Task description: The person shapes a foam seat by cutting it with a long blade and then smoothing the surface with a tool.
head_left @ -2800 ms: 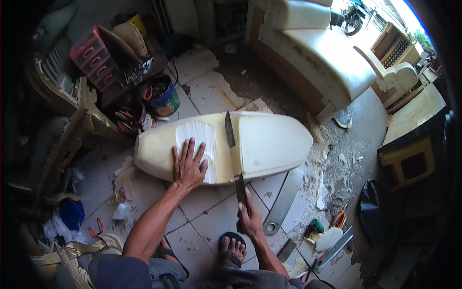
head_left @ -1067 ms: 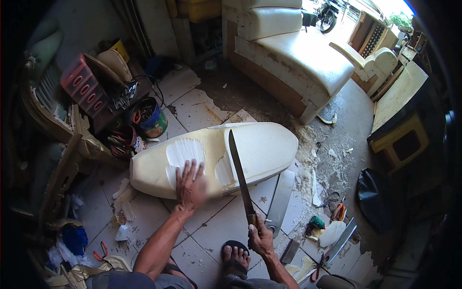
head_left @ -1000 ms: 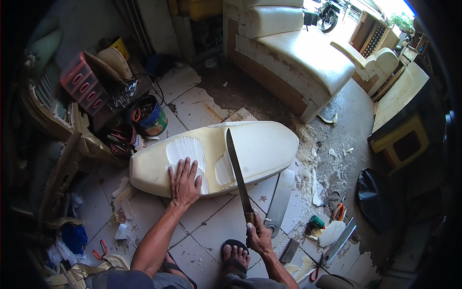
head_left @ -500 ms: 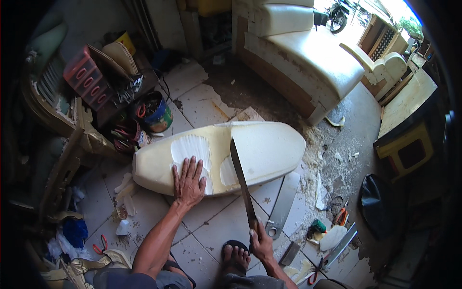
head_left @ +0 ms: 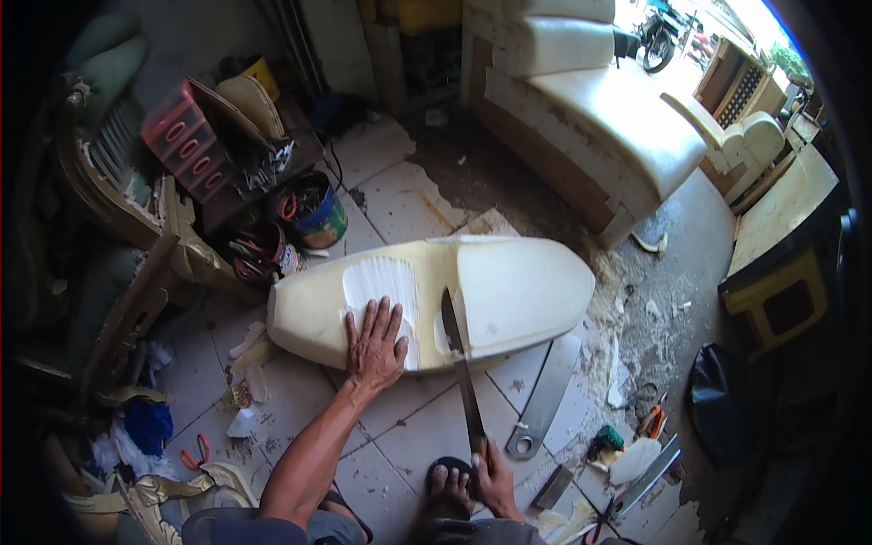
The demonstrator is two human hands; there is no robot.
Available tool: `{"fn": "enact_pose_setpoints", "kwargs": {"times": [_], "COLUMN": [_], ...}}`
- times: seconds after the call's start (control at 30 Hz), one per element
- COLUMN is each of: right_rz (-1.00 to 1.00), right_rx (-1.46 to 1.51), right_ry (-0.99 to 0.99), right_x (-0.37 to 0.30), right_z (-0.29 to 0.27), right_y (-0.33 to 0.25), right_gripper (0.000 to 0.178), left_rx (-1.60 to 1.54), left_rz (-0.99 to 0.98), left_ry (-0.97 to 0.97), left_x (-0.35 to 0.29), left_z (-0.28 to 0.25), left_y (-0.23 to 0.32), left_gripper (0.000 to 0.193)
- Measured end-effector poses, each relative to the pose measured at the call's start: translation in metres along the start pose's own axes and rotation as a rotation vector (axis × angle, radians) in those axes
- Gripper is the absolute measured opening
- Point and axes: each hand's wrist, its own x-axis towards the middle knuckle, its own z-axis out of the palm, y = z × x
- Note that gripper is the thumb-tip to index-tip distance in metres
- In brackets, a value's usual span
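Observation:
A long cream foam motorcycle seat [head_left: 522, 286] lies across the floor in front of me. Its left part has a pale, freshly cut patch [head_left: 381, 282], and a step crosses the middle. My left hand [head_left: 375, 350] rests flat on the foam's near left side, fingers spread, touching that patch. A long-bladed knife [head_left: 468, 391] is gripped by its handle in my right hand [head_left: 495, 481], near my foot. The front part of the blade lies over the foam beside the step, its tip pointing away from me; a small foam patch shows left of it.
A wide flat metal blade [head_left: 549, 391] lies right of the seat. Foam scraps, a grey block [head_left: 553, 488], scissors [head_left: 627, 495] and orange-handled pliers [head_left: 652, 422] are near it. Left stand a tool bucket [head_left: 318, 218] and a red plastic rack [head_left: 186, 145]. A white sofa [head_left: 609, 100] stands behind.
My right hand has drawn the knife back toward me, so its tip sits nearer on the foam. My left hand stays on the seat. The whole view has shifted slightly.

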Motion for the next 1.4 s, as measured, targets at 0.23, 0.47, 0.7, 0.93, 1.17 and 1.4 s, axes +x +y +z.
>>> {"fn": "enact_pose_setpoints", "kwargs": {"times": [0.23,0.47,0.7,0.93,1.17,1.4], "right_rz": [0.241,0.369,0.128,0.267,0.434,0.245], "right_rx": [0.077,0.242,0.224,0.278,0.535,0.442], "right_ry": [-0.154,-0.23,-0.132,-0.214,-0.309,-0.23], "right_x": [0.024,0.061,0.008,0.024,0.068,0.044], "right_z": [0.007,0.022,0.03,0.035,0.046,0.062], "right_y": [-0.038,-0.061,-0.02,-0.048,-0.103,-0.071], "right_gripper": [0.06,0.059,0.063,0.061,0.055,0.058], "left_rx": [0.026,0.056,0.046,0.051,0.041,0.018], "left_rz": [-0.156,-0.141,-0.124,-0.148,-0.151,-0.106], "left_ry": [0.017,-0.015,-0.046,-0.094,-0.07,-0.037], "left_x": [-0.013,-0.005,-0.012,-0.012,-0.025,-0.014], "left_z": [-0.01,-0.01,0.0,-0.008,0.0,-0.004], "left_y": [-0.009,-0.011,-0.015,-0.017,-0.019,-0.015], "left_gripper": [0.068,0.068,0.068,0.07,0.07,0.069]}}
